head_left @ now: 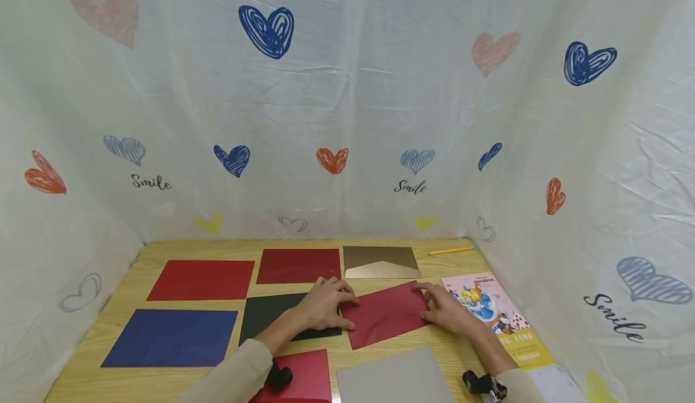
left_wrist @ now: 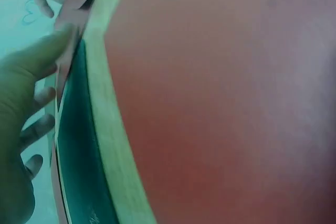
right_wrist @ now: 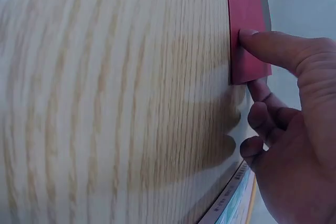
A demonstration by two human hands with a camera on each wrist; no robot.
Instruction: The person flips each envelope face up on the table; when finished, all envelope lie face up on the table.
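A deep-red envelope [head_left: 384, 315] lies slightly turned between my two hands on the right half of the table. At its left edge my left hand [head_left: 324, 306] holds it between thumb and fingers, over the black envelope [head_left: 260, 317]. My right hand [head_left: 446, 310] pinches its right end. In the right wrist view the thumb [right_wrist: 268, 44] lies on the face of the red envelope [right_wrist: 247, 9], and a finger reaches behind its end. The left wrist view shows the left thumb [left_wrist: 44, 53] against a red strip, the other fingers loosely bent.
Red [head_left: 201, 280], dark red [head_left: 298, 266], gold [head_left: 380, 262] and blue [head_left: 171, 338] envelopes lie around. Nearer me are another red one [head_left: 312, 370] and a grey one [head_left: 393, 379]. A pencil [head_left: 450, 250] and a picture book [head_left: 491, 312] lie at right. Curtains surround the table.
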